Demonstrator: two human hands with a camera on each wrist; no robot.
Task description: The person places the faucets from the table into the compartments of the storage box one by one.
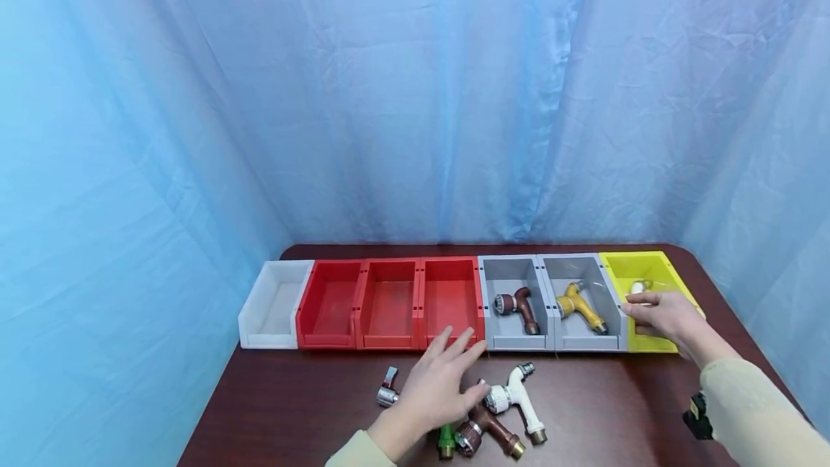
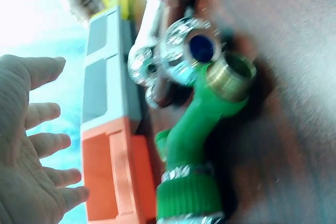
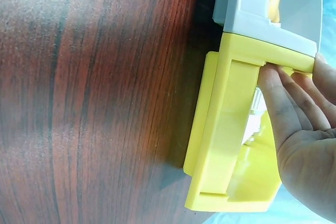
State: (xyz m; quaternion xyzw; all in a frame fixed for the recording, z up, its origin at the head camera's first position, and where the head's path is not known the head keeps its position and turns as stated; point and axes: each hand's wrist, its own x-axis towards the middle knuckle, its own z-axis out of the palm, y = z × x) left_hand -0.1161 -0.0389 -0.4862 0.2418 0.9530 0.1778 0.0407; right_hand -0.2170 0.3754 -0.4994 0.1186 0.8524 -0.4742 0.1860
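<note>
My right hand (image 1: 664,317) is at the yellow bin (image 1: 648,343) at the row's right end. In the right wrist view its fingers (image 3: 294,98) lie inside the bin against the side wall, the thumb on the wall's other side, pinching it. A white tap (image 3: 253,119) lies in that bin, partly hidden. My left hand (image 1: 437,384) hovers with spread fingers over loose taps, holding nothing. Below it are a green tap (image 2: 197,129), a brown tap (image 1: 489,429), a white tap (image 1: 521,402) and a chrome tap (image 1: 387,393), partly covered by the hand.
One grey bin (image 1: 519,343) holds a brown tap (image 1: 521,308); the other grey bin (image 1: 590,343) holds a yellow tap (image 1: 580,306). Several red bins (image 1: 389,341) and a white bin (image 1: 269,341) continue leftward. Behind the brown table (image 1: 292,409) hang blue curtains (image 1: 415,92).
</note>
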